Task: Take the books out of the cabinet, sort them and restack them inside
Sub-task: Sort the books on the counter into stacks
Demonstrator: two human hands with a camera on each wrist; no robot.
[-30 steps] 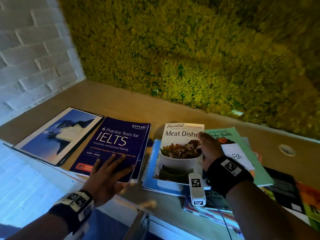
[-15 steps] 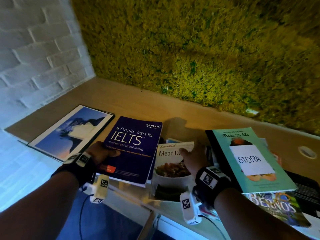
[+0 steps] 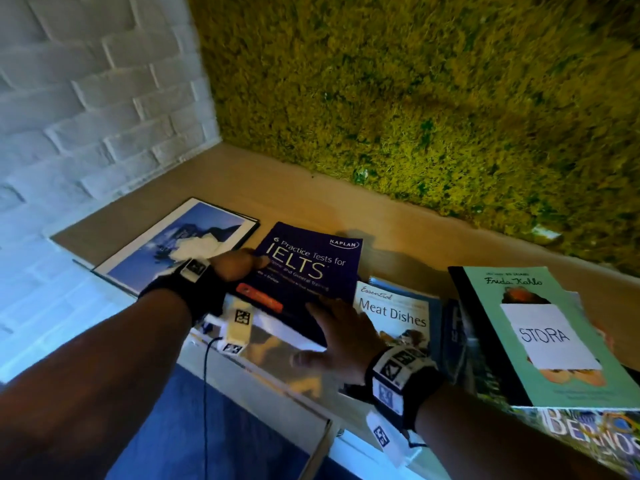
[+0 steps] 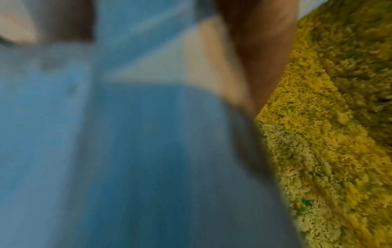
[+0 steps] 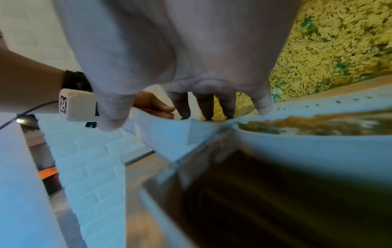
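Observation:
On the wooden cabinet top lies a dark blue IELTS book [image 3: 308, 268]. My left hand [image 3: 239, 263] grips its left edge, thumb on the cover. My right hand [image 3: 332, 336] rests flat on its near right corner, fingers straight; the right wrist view shows those fingertips [image 5: 205, 109] on the book's edge and my left hand [image 5: 153, 105] beyond. Right of it lies the Meat Dishes cookbook [image 3: 401, 317] with nothing on it. The left wrist view is blurred, showing only blue and the moss wall [image 4: 328, 134].
A blue picture book [image 3: 180, 244] lies at the far left near the white brick wall [image 3: 86, 116]. At the right a green Frida Kahlo book [image 3: 540, 327] tops a stack over a Bernos book [image 3: 588, 434]. The moss wall [image 3: 415, 98] closes the back.
My right hand left the Meat Dishes cookbook and moved left onto the IELTS book's near corner. My left hand shifted up to grip that book's left edge.

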